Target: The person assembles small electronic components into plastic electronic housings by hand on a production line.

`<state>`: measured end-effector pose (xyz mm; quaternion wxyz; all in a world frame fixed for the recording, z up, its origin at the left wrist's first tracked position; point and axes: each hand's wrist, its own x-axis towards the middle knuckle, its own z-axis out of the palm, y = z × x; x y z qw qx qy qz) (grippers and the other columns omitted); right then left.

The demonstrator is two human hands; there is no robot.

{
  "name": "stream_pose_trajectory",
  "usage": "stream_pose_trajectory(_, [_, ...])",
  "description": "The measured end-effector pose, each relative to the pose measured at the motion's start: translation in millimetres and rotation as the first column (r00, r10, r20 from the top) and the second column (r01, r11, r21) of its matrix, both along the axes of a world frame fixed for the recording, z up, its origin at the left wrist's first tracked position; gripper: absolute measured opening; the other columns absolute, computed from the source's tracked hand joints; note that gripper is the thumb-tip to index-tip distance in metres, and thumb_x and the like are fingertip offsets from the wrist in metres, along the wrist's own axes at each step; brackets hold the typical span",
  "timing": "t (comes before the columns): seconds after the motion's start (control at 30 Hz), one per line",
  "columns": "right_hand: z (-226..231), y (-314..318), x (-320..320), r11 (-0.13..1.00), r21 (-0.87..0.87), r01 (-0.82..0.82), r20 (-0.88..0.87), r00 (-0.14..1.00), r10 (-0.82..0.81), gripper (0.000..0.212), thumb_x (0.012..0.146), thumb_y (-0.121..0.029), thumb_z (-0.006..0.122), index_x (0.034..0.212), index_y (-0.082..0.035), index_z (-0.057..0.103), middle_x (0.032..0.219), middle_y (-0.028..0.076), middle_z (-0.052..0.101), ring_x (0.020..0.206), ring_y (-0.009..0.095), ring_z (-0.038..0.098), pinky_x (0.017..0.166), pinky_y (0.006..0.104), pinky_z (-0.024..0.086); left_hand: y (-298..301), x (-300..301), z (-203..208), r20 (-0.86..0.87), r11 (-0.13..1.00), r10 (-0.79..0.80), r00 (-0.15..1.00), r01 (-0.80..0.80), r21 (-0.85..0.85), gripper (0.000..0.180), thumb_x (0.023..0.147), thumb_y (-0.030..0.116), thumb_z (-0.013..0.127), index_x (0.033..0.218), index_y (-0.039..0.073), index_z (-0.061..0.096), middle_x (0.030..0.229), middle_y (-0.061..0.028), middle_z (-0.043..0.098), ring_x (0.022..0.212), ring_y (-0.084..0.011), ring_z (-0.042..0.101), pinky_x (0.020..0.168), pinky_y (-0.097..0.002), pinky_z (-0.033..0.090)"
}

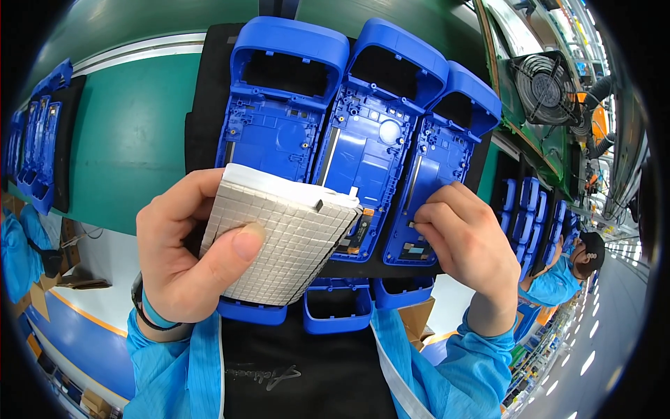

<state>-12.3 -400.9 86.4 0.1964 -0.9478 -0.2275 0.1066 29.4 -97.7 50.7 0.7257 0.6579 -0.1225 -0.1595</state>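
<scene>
My left hand [188, 244] is closed round a bent sheet of small grey square pads [279, 241] with a white backing, thumb on top. Several blue plastic housings with frame-like handles lie side by side beyond it: a left one [276, 136], a middle one [370, 136] and a right one [440, 150]. Over the lower part of the right housing my right hand [464, 234] is pinched, its fingertips down at the inner surface. Whatever sits between those fingertips is too small to make out. The sheet hides the lower part of the left housing.
The housings rest on a black mat [206, 105] over a green bench [125, 140]. Nearer to me, more blue frames [338, 322] jut past the mat. Other blue housings stand at far left [42, 146] and right [527, 216]. A black fan [544, 87] stands upper right; a co-worker [558, 279] sits beyond.
</scene>
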Motion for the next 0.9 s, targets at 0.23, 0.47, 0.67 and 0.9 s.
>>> stream_pose_trajectory(0.23, [-1.1,1.6,-6.6,0.998,0.040,0.046,0.056,0.997,-0.048,0.016,0.071,0.005,0.069,0.082,0.000,0.059,0.080,0.010,0.055,0.072,0.029,0.053,0.063,0.0356,0.045,0.9,-2.1,-0.3,0.002,1.000,0.017,1.000,-0.017,0.005,0.039,0.084,0.012,0.067,0.113,-0.012,0.056,0.094,-0.0160,0.070,0.085,-0.0160,0.067,0.076,-0.0251,0.051])
stream_pose_trajectory(0.47, [-8.2,-10.3,-26.8,0.990,0.060,0.129,0.095,0.986,-0.135,0.018,0.071,0.002,0.071,0.084,-0.001,0.059,0.086,0.011,0.051,0.082,0.028,0.049,0.070,0.0366,0.042,1.5,-3.7,-4.2,0.017,0.998,0.067,0.998,-0.067,-0.005,0.041,0.084,0.014,0.068,0.114,-0.012,0.057,0.094,-0.0133,0.069,0.085,-0.0136,0.065,0.076,-0.0240,0.049])
stream_pose_trajectory(0.67, [-16.2,-8.2,-33.0,0.984,0.068,0.167,0.102,0.980,-0.173,0.017,0.071,0.003,0.070,0.084,-0.002,0.059,0.087,0.011,0.051,0.083,0.029,0.048,0.072,0.0365,0.043,3.8,-5.2,-6.7,0.013,0.990,0.141,0.990,-0.142,0.026,0.045,0.084,0.022,0.071,0.113,-0.009,0.058,0.095,-0.0094,0.068,0.084,-0.0120,0.062,0.077,-0.0232,0.047])
stream_pose_trajectory(0.9, [-16.0,-7.1,-32.7,0.985,0.049,0.164,0.099,0.981,-0.168,0.016,0.072,0.002,0.070,0.084,-0.001,0.059,0.087,0.011,0.051,0.083,0.029,0.048,0.073,0.0369,0.042,30.5,-3.8,-13.4,0.016,0.969,0.247,0.969,-0.246,-0.023,0.048,0.088,0.023,0.065,0.122,-0.010,0.055,0.104,-0.0141,0.067,0.092,-0.0155,0.063,0.083,-0.0265,0.048])
